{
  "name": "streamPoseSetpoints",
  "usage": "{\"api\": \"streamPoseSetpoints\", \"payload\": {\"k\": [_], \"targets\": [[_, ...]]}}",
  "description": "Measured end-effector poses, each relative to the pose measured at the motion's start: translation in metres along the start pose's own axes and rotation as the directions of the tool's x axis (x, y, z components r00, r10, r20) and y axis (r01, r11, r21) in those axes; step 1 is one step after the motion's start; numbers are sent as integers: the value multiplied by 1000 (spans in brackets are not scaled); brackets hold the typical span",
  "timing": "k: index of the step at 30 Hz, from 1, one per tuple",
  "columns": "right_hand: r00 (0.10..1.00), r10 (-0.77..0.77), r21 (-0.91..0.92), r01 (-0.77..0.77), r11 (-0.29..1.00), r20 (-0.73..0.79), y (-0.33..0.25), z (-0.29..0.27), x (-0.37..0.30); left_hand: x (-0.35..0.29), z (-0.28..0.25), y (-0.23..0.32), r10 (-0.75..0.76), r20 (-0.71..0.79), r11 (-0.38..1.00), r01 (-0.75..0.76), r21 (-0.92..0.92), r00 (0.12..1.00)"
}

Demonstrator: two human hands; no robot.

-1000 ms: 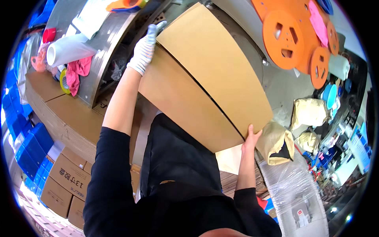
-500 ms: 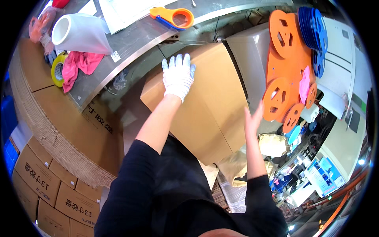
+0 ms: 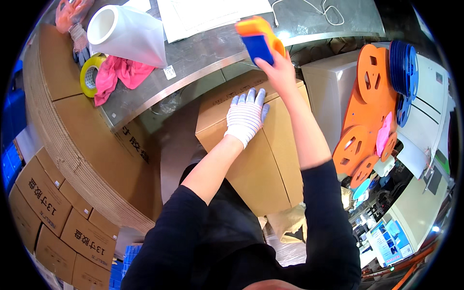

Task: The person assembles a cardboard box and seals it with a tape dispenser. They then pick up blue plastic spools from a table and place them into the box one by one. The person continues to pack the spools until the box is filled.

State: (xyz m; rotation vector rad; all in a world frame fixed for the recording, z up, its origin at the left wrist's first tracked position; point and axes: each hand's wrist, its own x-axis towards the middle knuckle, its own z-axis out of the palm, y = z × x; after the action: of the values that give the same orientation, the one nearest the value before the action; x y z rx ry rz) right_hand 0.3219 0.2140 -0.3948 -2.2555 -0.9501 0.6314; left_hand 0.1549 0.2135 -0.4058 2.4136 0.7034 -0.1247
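Observation:
A brown cardboard carton (image 3: 256, 169) stands in front of me with its top flaps folded down, a seam running along them. My left hand (image 3: 245, 118), in a white striped glove with grey fingertips, lies flat on the carton near its far edge, fingers spread. My bare right hand (image 3: 279, 70) is raised beyond the carton, by the bench edge. It grips an orange and blue tape dispenser (image 3: 258, 41), held tilted; the palm side of the grip is hidden.
The metal bench (image 3: 203, 55) carries a white plastic roll (image 3: 128, 36), pink cloth (image 3: 123, 72), yellow tape roll (image 3: 90, 75), papers (image 3: 203, 14) and a white cable (image 3: 321, 9). Flattened cardboard (image 3: 92, 125) is stacked left; orange reel plates (image 3: 362, 121) stand right.
My right hand has moved from the carton's right side up to the bench and picked up the tape dispenser. My left hand stays on the carton. The view has shifted somewhat.

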Motion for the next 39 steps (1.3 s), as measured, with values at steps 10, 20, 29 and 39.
{"api": "streamPoseSetpoints", "payload": {"k": [10,20,29,39], "targets": [[795,411,576,-607,548,446,30,-70,-281,-2,10,3,30,-183,967,18,254,983],[843,230,573,-507,644,486,81,-32,-309,-50,-10,3,-98,-138,743,-20,-669,986],[831,258,594,-538,598,493,65,-42,-301,-74,-30,25,123,496,505,376,-777,860],[739,474,530,-674,515,479,42,-44,-302,59,-4,-131,-116,74,942,133,-308,991]]}}
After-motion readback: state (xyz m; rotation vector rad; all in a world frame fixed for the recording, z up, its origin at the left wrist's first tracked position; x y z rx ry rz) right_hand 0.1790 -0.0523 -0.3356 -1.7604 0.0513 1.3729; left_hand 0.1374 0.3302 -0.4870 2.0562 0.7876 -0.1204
